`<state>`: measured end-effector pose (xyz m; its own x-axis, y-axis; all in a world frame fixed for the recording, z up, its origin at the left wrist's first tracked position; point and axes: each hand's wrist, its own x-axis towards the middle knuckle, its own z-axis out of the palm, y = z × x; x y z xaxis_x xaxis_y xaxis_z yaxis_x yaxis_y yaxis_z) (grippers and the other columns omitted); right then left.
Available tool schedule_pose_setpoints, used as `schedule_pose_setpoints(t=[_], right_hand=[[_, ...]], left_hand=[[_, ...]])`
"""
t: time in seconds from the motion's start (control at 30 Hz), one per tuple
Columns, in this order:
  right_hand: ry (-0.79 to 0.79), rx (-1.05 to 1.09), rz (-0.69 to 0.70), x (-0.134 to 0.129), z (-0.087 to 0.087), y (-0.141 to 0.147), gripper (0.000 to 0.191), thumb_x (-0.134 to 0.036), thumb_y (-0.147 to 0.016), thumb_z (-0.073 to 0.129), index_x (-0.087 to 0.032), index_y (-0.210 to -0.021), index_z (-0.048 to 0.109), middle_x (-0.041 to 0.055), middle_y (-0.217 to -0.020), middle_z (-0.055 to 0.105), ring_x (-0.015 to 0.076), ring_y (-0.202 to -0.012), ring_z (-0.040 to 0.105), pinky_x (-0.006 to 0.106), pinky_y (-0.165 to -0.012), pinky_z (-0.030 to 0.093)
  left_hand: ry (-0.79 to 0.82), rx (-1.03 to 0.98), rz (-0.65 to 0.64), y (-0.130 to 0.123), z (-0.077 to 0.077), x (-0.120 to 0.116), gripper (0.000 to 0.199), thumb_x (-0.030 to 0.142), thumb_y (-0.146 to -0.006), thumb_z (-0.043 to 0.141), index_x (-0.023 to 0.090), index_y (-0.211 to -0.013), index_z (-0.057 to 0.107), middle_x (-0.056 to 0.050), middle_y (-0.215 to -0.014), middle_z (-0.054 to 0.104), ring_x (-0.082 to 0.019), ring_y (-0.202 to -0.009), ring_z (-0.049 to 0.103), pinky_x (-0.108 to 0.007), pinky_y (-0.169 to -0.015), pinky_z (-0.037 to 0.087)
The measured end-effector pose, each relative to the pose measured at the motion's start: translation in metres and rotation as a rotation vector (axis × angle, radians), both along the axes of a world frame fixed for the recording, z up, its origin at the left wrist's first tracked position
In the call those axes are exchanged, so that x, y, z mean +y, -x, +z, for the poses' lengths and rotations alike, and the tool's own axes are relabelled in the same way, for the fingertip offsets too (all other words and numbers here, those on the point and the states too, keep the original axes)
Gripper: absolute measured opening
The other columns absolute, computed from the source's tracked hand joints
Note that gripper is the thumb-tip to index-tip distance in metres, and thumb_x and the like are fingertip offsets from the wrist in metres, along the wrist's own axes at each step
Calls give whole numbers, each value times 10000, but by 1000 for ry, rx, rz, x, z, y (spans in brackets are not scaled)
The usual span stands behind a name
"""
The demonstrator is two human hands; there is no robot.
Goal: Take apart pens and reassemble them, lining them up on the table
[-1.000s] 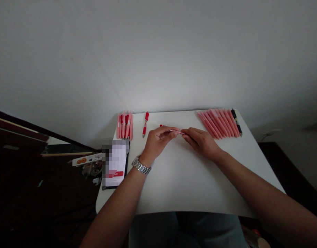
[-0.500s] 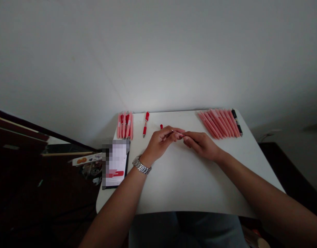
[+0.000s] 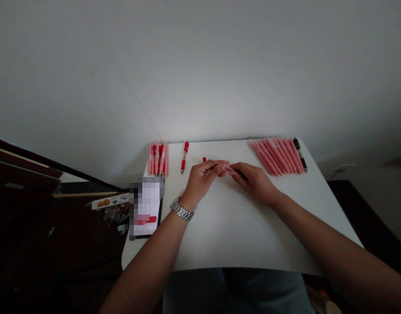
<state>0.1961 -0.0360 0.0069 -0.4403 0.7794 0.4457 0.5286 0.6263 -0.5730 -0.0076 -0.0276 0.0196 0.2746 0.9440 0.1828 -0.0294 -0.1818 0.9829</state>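
Both hands meet over the white table (image 3: 226, 235), near its back half. Between my left hand (image 3: 205, 175) and my right hand (image 3: 253, 181) lies a thin pinkish pen-like piece (image 3: 227, 167), pinched by the fingers of both. A silver watch is on my left wrist. Just behind my left hand, a small red piece (image 3: 204, 159) shows on the table, partly hidden. Left of it lies a red pen (image 3: 185, 158) with a clear middle and a metal tip.
At the back left several pink and red pens (image 3: 158, 160) lie side by side, with a tablet-like screen (image 3: 146, 209) in front. Several pink pens (image 3: 277, 156) and a black pen (image 3: 300, 155) lie back right. A wall (image 3: 200, 78) rises behind.
My fingers have shifted slightly around the thin piece, and my left thumb now covers more of it. My left wrist has moved a little to the right.
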Motion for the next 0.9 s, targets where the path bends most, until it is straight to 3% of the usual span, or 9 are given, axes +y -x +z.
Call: schedule_pose_setpoints(t=[0.23,0.57,0.9], right_hand=[[-11,38,-17,-1,0,-2,209,-313,-1040,499,-201,-1154,633,72,-950,720,191,-840,679,304,-777,524],[-95,26,-9,2,1,-2,267,-279,-1058,428,-210,-1219,630,90,-911,649,226,-861,616,369,-777,504],[8,18,-112,1,-9,-4,123,-313,-973,588,-226,-1055,558,22,-838,640,139,-643,570,258,-587,457]], left_hand=[[40,-58,-77,-1,3,-1,367,424,-878,738,170,-1142,753,-97,-1039,777,-157,-877,720,-304,-863,596],[15,-69,-7,0,-3,4,344,458,-853,757,174,-1046,771,-88,-994,773,-146,-814,706,-301,-817,599],[16,-47,-24,1,-5,3,338,440,-857,758,160,-1046,763,-84,-958,768,-140,-813,706,-285,-816,590]])
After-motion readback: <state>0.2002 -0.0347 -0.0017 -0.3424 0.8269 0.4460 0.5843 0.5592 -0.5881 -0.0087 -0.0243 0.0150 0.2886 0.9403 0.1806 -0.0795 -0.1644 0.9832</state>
